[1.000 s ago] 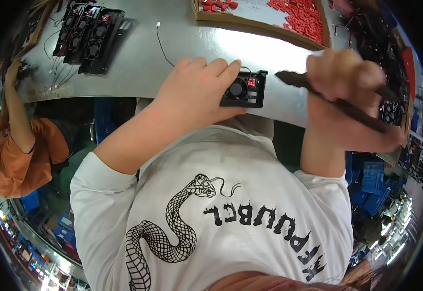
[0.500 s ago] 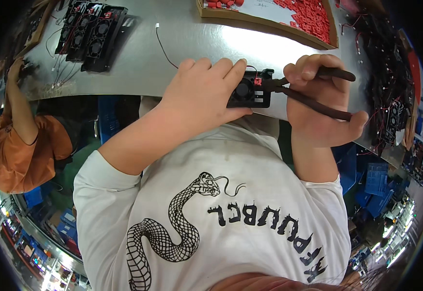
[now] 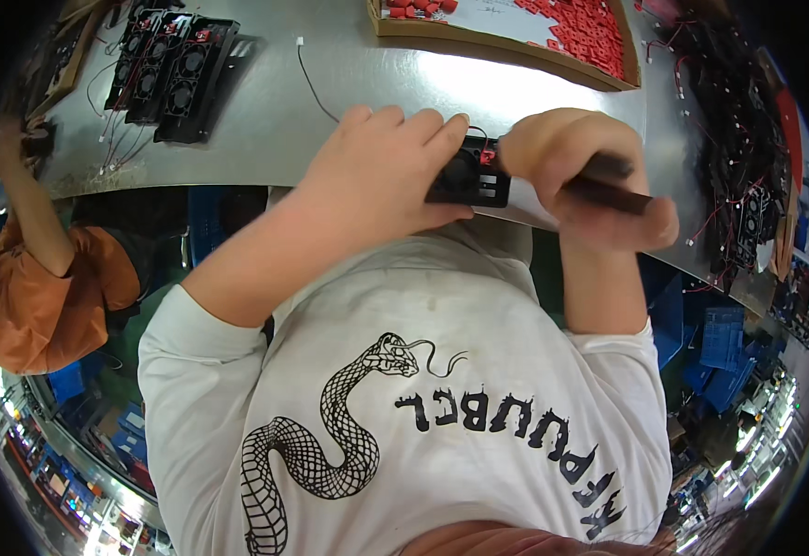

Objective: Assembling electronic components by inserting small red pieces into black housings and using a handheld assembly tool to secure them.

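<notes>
My left hand (image 3: 381, 171) lies over a black fan assembly (image 3: 492, 190) at the table's near edge, fingers on its far side and thumb along the near side. Much of the assembly is hidden beneath that hand. A small red piece (image 3: 487, 158) sits on its right part, with a thin wire beside it. Right of it, my right hand (image 3: 576, 139) is closed round dark-handled pliers (image 3: 613, 196), slightly blurred. The handles are close together; the jaws are hidden by my fingers. From beyond my left hand a thin cable with a white connector (image 3: 300, 42) runs across the table.
Several black fan assemblies (image 3: 182, 83) with wires lie at the far left of the metal table (image 3: 265, 139). A cardboard tray (image 3: 516, 54) of small red parts stands at the back. More black assemblies and wires (image 3: 738, 157) are heaped at right. A person in orange (image 3: 43, 306) sits at left.
My right hand has turned and closed the plier handles together, shifting slightly left, so the jaws no longer show. My left hand stays on the fan assembly.
</notes>
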Demonstrator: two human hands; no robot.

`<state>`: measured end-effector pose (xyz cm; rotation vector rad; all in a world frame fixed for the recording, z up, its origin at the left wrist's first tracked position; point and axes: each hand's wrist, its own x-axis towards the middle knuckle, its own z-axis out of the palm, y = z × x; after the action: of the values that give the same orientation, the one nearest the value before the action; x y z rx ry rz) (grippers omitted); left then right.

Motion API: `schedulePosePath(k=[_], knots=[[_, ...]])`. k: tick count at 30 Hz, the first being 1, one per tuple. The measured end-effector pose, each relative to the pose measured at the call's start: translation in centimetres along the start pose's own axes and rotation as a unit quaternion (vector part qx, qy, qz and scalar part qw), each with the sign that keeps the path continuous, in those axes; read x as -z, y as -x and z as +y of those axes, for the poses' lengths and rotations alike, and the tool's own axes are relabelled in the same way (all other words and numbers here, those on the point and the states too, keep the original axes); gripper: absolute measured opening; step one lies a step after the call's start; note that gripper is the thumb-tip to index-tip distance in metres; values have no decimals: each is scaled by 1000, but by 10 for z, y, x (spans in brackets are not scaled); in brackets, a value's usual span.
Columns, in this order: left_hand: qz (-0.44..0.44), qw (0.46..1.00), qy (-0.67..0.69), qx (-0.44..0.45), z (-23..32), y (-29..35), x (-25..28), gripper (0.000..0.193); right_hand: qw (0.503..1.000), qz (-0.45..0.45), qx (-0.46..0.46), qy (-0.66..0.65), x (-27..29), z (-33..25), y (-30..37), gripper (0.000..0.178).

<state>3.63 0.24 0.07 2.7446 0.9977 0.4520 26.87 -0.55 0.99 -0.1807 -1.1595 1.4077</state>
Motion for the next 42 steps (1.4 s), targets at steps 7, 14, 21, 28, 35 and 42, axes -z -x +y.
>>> schedulePosePath(k=[7,14,21,28,35,42], knots=[[-148,973,132,-114,-22,-27,9,55,881,-289,-373,-21,-12,2,-55,89],[-37,998,35,-28,2,2,4,77,985,57,-90,134,-22,-14,18,104],[-39,999,21,11,9,4,6,77,987,37,45,147,-26,1,21,118],[-58,997,44,26,11,4,9,77,986,34,20,162,-26,2,20,117],[-40,998,40,3,0,3,5,72,985,-142,30,96,-8,10,-3,89],[-109,989,78,-56,-8,-7,10,74,948,-222,-230,-2,-14,-2,-37,80]])
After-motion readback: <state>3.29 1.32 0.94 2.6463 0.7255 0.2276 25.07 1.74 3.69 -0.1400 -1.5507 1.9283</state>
